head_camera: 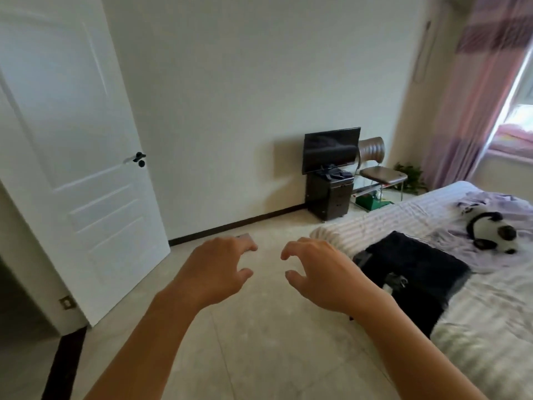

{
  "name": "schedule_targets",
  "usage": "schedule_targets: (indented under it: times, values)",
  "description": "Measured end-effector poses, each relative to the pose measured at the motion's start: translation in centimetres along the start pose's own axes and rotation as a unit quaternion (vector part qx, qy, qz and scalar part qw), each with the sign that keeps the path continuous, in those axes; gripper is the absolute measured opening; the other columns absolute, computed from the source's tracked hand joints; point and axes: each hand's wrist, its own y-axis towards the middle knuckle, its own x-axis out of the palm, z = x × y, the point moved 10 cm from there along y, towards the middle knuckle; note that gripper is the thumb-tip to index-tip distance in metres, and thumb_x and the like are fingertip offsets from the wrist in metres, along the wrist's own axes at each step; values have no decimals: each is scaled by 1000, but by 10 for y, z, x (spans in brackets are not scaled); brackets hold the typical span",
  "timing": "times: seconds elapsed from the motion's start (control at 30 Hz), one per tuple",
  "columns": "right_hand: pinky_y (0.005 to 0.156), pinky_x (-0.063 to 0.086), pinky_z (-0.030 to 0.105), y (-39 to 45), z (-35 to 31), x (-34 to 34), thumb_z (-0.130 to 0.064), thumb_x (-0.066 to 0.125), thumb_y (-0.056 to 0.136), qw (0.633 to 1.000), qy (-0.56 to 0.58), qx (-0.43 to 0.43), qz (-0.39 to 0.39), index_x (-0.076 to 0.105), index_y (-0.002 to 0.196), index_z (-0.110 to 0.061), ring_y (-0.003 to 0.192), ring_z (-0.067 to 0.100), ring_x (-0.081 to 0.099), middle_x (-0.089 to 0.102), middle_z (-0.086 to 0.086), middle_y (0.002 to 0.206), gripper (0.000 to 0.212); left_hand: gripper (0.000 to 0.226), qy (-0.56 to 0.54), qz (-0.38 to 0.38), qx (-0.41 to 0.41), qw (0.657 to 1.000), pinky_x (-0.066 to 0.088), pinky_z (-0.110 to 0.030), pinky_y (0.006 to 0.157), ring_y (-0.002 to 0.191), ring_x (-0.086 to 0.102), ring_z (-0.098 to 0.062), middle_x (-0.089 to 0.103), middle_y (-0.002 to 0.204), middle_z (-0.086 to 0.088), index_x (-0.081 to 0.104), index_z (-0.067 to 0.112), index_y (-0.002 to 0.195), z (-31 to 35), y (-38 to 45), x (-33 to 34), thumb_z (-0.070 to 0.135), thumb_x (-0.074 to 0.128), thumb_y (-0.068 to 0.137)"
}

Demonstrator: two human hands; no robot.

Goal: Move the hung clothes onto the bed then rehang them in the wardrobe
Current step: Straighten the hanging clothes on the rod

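Both my hands are stretched out in front of me over the tiled floor, holding nothing. My left hand [215,269] and my right hand [320,272] have loosely curled fingers and hang side by side, a little apart. A black garment [415,272] lies flat on the near edge of the bed [490,327] at the right, just beyond my right hand. A lilac garment [490,203] lies crumpled farther back on the bed. No wardrobe is in view.
A panda plush [496,233] lies on the bed. An open white door [72,157] stands at the left. Against the far wall are a television [331,150] on a dark cabinet [330,196], a brown chair [377,166] and pink curtains [476,96].
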Motion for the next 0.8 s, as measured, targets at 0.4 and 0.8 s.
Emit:
schedule_targets:
  times: [0.4, 0.8]
  values:
    - [81, 44, 26, -13, 194, -44, -34, 57, 94, 984, -12, 167, 65, 42, 138, -30, 105, 13, 56, 57, -8, 121, 47, 44, -51, -62, 187, 979, 44, -19, 82, 96, 57, -1, 65, 116, 12, 57, 34, 129, 156, 155, 87, 41, 69, 87]
    - [89, 50, 30, 24, 340, -84, -34, 58, 93, 940, -16, 311, 138, 44, 138, -32, 105, 11, 56, 57, -9, 118, 47, 44, -87, -113, 321, 936, 54, -36, 90, 99, 63, -6, 67, 112, 12, 56, 38, 126, 249, 324, 141, 45, 70, 85]
